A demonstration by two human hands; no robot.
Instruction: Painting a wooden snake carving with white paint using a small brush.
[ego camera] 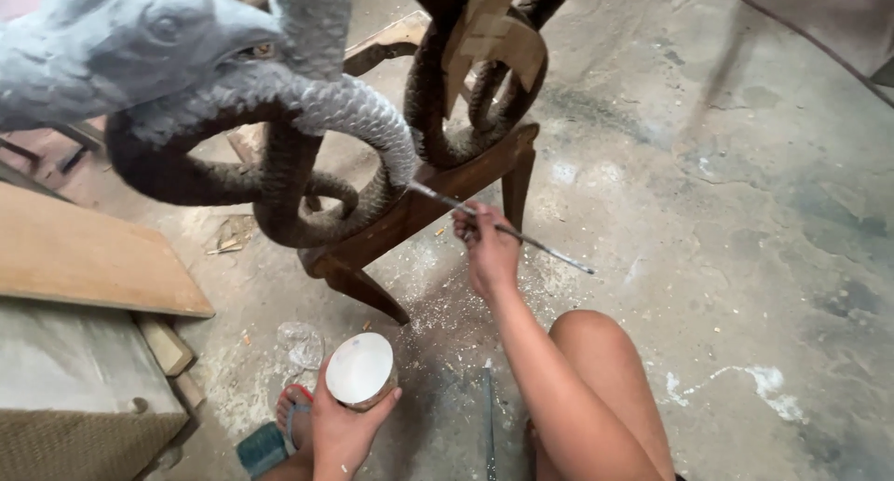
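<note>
So we're looking down at a rough grey concrete floor (726,164), stained and blotchy, with pale dust and little chips scattered right under the work and a few white paint smears off to the right. Standing on it is a dark brown wooden stool-like frame with tapered legs (466,178), and coiled all over it is a big carved snake sculpture with scaly texture (279,155), part brown, part covered in grey primer. A grey-coated animal head (121,39) of the carving looms at the top left, close to the camera.

Our right hand (489,253) is closed around a long thin paint-crusted brush (507,231), its tip touching the grey scaly coil near the frame's seat. Our left hand (343,430) is wrapped from below around a small round tin with white paint in it (360,369), held low near a foot in a flip-flop. The two hands are well apart.

On the left there's a flat light wooden plank (84,257) lying over a grey block, with small wood offcuts beside it. A crumpled clear plastic scrap (300,343) lies on the floor just beside the tin.
</note>
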